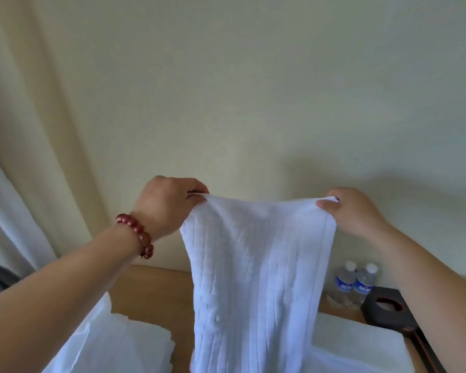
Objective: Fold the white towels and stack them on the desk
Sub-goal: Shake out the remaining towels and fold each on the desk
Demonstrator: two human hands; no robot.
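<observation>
A white ribbed towel [256,278] hangs lengthwise in front of me, held up by its two top corners. My left hand [167,205], with a red bead bracelet on the wrist, pinches the top left corner. My right hand [353,211] pinches the top right corner. The towel's lower end drops out of view below the frame. On the wooden desk [156,286] lie more white towels: a pile at the lower left [119,343] and another flat one at the lower right [361,345].
Two small water bottles [355,284] stand at the back right of the desk against the cream wall. A dark tissue box [388,308] sits beside them at the right edge. A pale curtain [24,157] hangs at the left.
</observation>
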